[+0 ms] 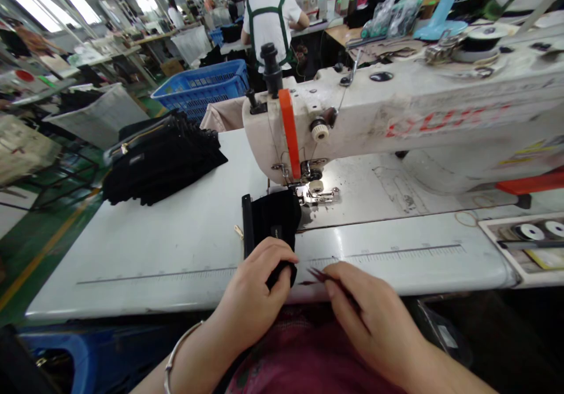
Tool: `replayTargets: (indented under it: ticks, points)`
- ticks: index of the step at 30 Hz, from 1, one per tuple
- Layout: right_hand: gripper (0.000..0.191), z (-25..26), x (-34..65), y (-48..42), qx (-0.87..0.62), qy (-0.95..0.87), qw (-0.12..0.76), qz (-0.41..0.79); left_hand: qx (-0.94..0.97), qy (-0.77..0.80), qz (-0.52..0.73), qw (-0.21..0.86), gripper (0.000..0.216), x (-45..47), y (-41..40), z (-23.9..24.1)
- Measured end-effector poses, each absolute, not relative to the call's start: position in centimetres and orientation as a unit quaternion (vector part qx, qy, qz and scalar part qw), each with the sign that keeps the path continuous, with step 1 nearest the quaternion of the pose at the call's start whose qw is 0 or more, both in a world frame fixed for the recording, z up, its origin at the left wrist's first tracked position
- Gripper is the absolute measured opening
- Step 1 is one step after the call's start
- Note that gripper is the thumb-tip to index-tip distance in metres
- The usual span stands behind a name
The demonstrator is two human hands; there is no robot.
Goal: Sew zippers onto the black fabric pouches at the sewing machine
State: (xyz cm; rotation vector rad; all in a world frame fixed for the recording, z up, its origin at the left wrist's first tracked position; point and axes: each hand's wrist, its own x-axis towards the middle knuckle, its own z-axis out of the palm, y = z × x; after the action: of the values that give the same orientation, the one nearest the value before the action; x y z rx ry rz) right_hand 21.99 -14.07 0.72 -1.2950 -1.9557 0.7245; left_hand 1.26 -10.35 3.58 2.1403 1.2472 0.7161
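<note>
My left hand [259, 285] is closed on the near end of a black fabric piece [272, 209] with a small label, bunching the cloth between thumb and fingers. Along the piece's left side runs a dark strip with a metal zipper pull [239, 231]. Its far end lies by the presser foot [315, 194] of the white sewing machine [291, 118]; whether it is under the foot cannot be made out. My right hand [365, 306] grips a thin dark tool with two pointed tips [316, 275], like snips or tweezers, just right of the cloth.
A stack of black zippered pieces [163, 159] lies on the white table [185, 247] to the left. Behind it are a blue crate [202, 86] and a person in a white shirt [268, 18]. A tray with bobbins [529, 232] sits at the right.
</note>
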Motion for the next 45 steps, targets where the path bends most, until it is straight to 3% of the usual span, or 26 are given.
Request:
replayTargets:
  ticks: [4, 6, 8, 11, 13, 15, 18, 22, 30, 45]
  points:
    - [0.02, -0.4, 29.0, -10.7, -0.641, -0.733, 0.223, 0.043, 0.842, 0.44, 0.235, 0.205, 0.043, 1.9, -11.5, 2.4]
    - [0.025, -1.0, 31.7, -9.2, -0.661, -0.726, 0.184, -0.043, 0.855, 0.425, 0.216, 0.205, 0.035, 2.2, -11.9, 1.6]
    - [0.032, -1.1, 32.3, -8.7, -0.633, -0.739, 0.211, -0.09, 0.853, 0.422, 0.22, 0.215, 0.021, 2.2, -12.0, 0.9]
    - [0.026, -0.9, 29.7, -10.1, -0.509, -0.808, 0.294, -0.045, 0.837, 0.426, 0.261, 0.223, 0.013, 2.0, -11.8, 0.4]
    - [0.014, -1.0, 26.6, -11.5, -0.389, -0.871, 0.297, 0.051, 0.833, 0.424, 0.277, 0.222, 0.014, 1.8, -11.7, 0.4]
    - [0.013, -1.3, 23.9, -12.5, -0.351, -0.88, 0.304, 0.094, 0.831, 0.426, 0.275, 0.228, 0.018, 1.6, -11.6, 0.6]
    - [0.013, -1.9, 21.7, -12.8, -0.354, -0.871, 0.331, 0.088, 0.817, 0.437, 0.288, 0.241, 0.019, 1.3, -11.7, 0.9]
    - [0.017, -2.2, 21.3, -12.5, -0.326, -0.874, 0.346, 0.1, 0.819, 0.426, 0.34, 0.18, 0.019, 1.1, -11.9, 1.2]
    - [0.012, -2.3, 21.5, -12.9, -0.312, -0.869, 0.375, 0.083, 0.893, 0.353, 0.245, 0.132, 0.022, 1.3, -12.1, 0.6]
    - [0.012, -2.1, 22.6, -13.3, -0.327, -0.873, 0.353, 0.083, 0.861, 0.373, 0.282, 0.202, 0.028, 0.3, -12.2, 0.8]
